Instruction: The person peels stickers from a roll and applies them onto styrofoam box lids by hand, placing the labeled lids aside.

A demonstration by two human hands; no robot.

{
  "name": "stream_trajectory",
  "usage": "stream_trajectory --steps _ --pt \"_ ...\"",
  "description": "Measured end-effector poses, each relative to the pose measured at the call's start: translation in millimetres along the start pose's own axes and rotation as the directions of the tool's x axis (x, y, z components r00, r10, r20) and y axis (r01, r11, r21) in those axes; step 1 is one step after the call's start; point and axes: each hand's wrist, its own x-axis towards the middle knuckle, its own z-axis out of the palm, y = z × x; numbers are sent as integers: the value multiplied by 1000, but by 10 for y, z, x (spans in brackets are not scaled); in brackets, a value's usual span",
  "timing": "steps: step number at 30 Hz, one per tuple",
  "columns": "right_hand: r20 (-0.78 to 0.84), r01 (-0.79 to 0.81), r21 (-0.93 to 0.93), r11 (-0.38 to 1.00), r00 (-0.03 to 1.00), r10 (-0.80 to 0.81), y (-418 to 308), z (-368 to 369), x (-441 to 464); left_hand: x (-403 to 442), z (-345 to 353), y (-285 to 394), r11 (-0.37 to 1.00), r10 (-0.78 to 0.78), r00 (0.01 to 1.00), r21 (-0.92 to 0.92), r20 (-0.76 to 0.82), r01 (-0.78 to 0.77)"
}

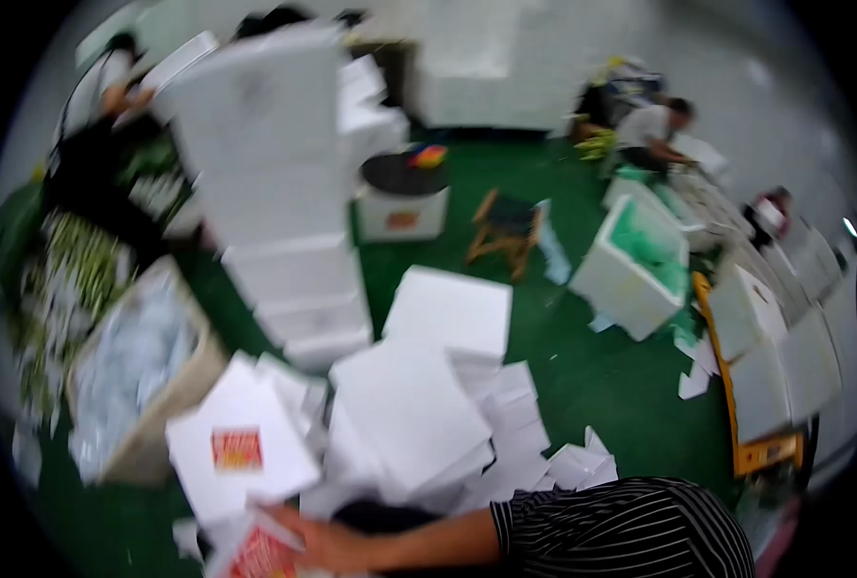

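Note:
From the lower right, my right arm in a black striped sleeve reaches across to the left. My right hand (327, 545) is closed on the edge of a white sheet with red print (260, 552), partly cut off by the bottom of the view. Just beyond it lies a white square panel with a red and yellow label (238, 449). A loose pile of plain white panels (404, 409) spreads ahead of the hand. The picture is blurred, so the fingers are not sharp. My left hand does not show.
Tall stacked white foam boxes (274, 193) rise behind the pile. At left stands a bin of clear plastic bags (130, 376) beside green vegetables (72, 279). A wooden stool (507, 231), a foam box with green lining (631, 260) and an orange-framed trolley (722, 385) stand right. Other people work farther off.

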Motion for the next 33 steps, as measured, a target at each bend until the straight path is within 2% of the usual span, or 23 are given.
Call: stream_trajectory --steps 1,2,3,4,5,6,7,9,10,12,13,14,15,17,20,25,28,31,33 --pt "-28 -117 315 942 991 133 50 68 80 32 -23 -141 994 107 991 -41 85 -104" --pt "-55 -177 607 775 963 263 92 137 154 43 -143 -323 977 209 965 -78 158 -198" --pt "-138 -56 560 827 977 160 39 130 239 -40 -184 -288 988 152 973 -7 172 -153" --pt "-70 -100 546 832 984 164 -63 88 270 -103 -171 -232 998 60 989 -37 135 -56" --pt "-52 -106 428 897 989 141 -55 34 321 -78 -131 -187 995 44 987 -95 156 -30" --pt "-59 -144 72 987 987 148 -64 2 301 -56 -135 -153 993 14 986 -119 164 6" --pt "-185 46 -450 892 972 -144 -96 33 296 -77 -163 -174 988 -14 980 -149 197 44" --pt "-167 234 -529 816 914 -370 -174 46 286 -90 -156 -194 974 -21 976 -218 216 69" --pt "-33 330 -532 780 912 -409 -279 77 301 -58 -144 -201 964 -15 970 -253 241 78" --pt "236 506 -496 706 860 -452 -497 132 294 -32 -121 -196 983 15 968 -180 250 32" --pt "271 514 -466 720 858 -437 -423 215 253 -40 -125 -225 990 27 966 -143 258 10" --pt "304 525 -433 732 850 -430 -327 296 253 -11 -131 -190 986 166 951 -71 262 -153" --pt "338 538 -399 742 839 -427 -284 349 259 1 -136 -195 977 212 949 -20 232 -213" --pt "302 508 -372 777 858 -417 -258 362 278 30 -133 -237 943 305 936 85 176 -323" --pt "318 517 -367 773 851 -418 -203 357 281 26 -146 -333 874 364 919 285 151 -393" --pt "288 502 -356 788 861 -418 -171 362 304 43 -144 -278 887 299 942 319 150 -333" --pt "346 300 -144 943 908 -236 -170 280 329 22 -148 -295 914 230 960 304 161 -270" --pt "362 58 86 995 928 -86 -25 246 355 6 -48 -206 907 246 955 309 165 -287" --pt "340 229 -62 971 920 -195 26 226 294 -1 -98 -196 880 143 966 419 213 -223"
